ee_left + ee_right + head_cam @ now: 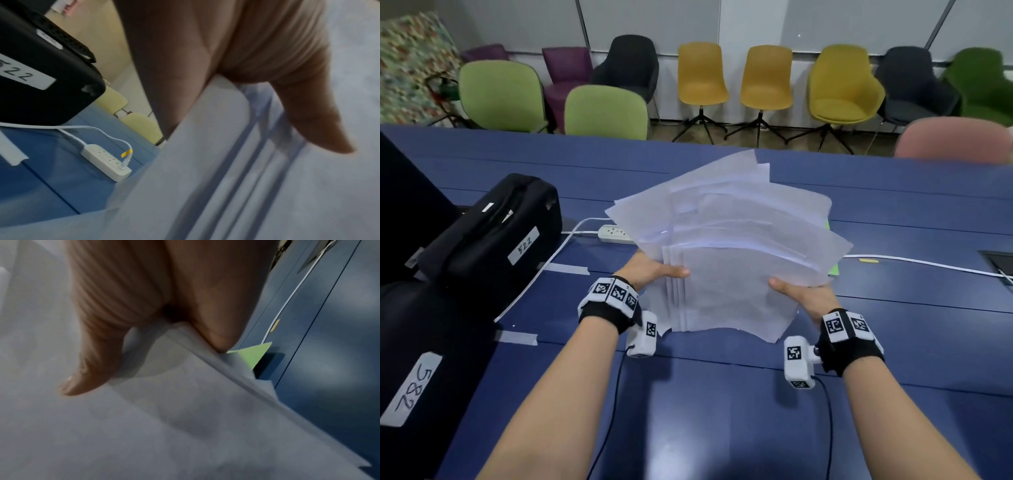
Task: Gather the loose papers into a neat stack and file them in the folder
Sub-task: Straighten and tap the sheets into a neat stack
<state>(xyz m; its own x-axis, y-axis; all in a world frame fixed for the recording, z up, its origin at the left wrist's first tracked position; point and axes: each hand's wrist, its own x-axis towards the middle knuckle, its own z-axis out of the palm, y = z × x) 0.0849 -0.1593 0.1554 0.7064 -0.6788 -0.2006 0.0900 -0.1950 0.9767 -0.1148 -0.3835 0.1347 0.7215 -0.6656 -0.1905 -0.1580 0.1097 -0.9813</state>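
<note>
An untidy, fanned-out bundle of white papers (726, 246) is lifted above the blue table (722, 411). My left hand (654, 272) grips its left edge, thumb on top and fingers underneath. My right hand (799, 293) grips the right edge the same way. In the left wrist view the thumb lies across the staggered papers (267, 186). In the right wrist view the thumb presses on the papers (144, 418), and a corner of the green folder (252, 353) shows on the table beneath them. A sliver of that green folder (834, 269) peeks out at the bundle's right edge in the head view.
Two black cases, labelled 522 (496, 233) and 582 (421, 370), stand at the left. A white power strip (616, 233) and its cable (928, 263) lie across the table behind the papers. Coloured chairs (702, 75) line the far wall.
</note>
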